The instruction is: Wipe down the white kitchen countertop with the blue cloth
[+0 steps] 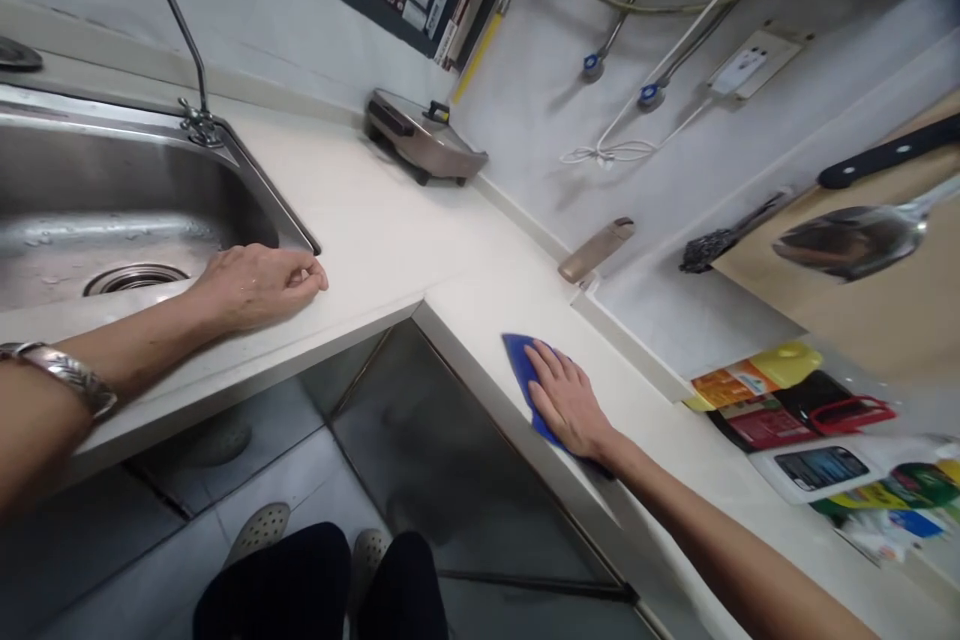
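Right hand [566,402], fingers spread flat, pins a soft, light-looking blue cloth [517,362] under the fingertips on a white countertop [375,210]; left hand [259,287], fingers curled shut, rests by a steel sink [150,170].

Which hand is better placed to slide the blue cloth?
Right: the right hand lies flat on the blue cloth on the white countertop. The left hand rests curled by the steel sink, away from it.

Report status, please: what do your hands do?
Left hand on white countertop edge beside steel sink. Right hand pressing blue cloth on countertop. Packets lie beyond, apart from cloth.
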Demonstrator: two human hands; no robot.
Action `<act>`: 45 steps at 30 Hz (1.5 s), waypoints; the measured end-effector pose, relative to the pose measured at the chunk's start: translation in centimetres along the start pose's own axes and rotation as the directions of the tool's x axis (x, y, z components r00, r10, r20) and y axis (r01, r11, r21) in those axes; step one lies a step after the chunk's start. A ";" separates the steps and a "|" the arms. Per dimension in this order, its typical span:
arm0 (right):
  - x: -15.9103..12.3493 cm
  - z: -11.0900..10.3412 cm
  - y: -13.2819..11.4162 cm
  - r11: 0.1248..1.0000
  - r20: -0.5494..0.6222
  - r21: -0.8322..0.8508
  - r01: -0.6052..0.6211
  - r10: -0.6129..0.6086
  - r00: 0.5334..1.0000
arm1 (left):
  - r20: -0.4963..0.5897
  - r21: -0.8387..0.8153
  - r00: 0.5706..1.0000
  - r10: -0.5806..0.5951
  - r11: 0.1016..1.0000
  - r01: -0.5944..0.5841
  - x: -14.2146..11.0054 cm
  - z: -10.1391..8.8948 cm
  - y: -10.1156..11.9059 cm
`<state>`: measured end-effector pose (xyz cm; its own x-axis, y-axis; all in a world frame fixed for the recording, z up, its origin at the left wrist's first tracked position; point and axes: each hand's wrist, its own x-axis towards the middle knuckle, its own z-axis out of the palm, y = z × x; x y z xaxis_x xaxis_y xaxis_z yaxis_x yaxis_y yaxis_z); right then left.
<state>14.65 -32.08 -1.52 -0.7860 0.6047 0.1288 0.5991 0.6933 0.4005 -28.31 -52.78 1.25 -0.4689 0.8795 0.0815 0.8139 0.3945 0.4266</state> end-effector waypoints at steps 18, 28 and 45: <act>15.9 -2.1 -6.7 0.995 -0.033 0.094 0.043 -0.040 0.999 | -0.044 -0.138 0.999 0.024 0.990 -0.030 0.9 0.4 -1.4; 3.0 -3.8 -7.5 0.989 -0.026 -0.005 0.150 -0.150 0.988 | -0.026 -0.176 0.998 0.052 0.983 -0.056 0.3 0.0 -1.3; 3.6 -4.4 -8.3 0.942 -0.051 -0.070 0.330 -0.333 0.941 | -0.019 -0.166 1.000 0.015 0.986 -0.018 0.2 -0.1 0.1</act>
<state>6.20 -37.38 -0.38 -0.9474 0.3182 0.0339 0.2943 0.8246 0.4832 -28.37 -52.63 1.35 -0.4633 0.8800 0.1052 0.7542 0.3291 0.5683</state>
